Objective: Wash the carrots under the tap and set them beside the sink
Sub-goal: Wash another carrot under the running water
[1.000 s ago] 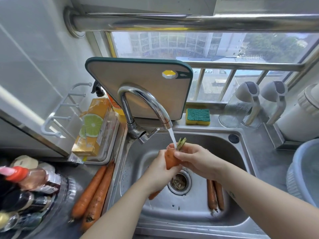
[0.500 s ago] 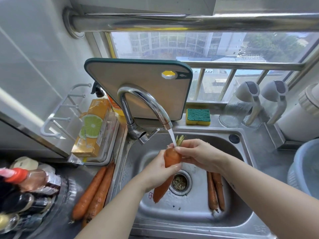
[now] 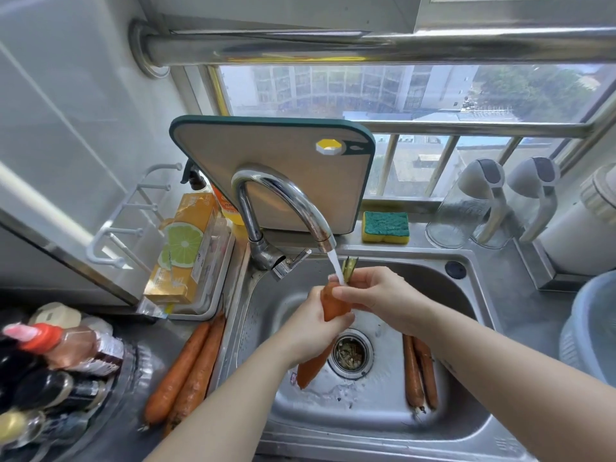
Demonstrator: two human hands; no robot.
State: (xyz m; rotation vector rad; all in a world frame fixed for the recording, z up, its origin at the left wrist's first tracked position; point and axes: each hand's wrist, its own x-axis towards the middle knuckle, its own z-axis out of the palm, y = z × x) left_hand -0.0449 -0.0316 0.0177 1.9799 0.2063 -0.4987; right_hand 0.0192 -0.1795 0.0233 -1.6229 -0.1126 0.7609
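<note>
Two counter carrots (image 3: 186, 371) lie side by side just left of the sink (image 3: 366, 438); can't tell if they're washed. Left hand (image 3: 310, 331) is curled round the mid-body of the held carrot (image 3: 333, 306). Right hand (image 3: 376, 291) pinches its crown under the tap (image 3: 283, 201) stream. Over the last second the crown rose toward the spout and more tip shows below the left hand. Probably a rubbing stroke, wash ongoing. Two sink carrots (image 3: 418, 371) lie right of the drain (image 3: 350, 353), likely queued.
</note>
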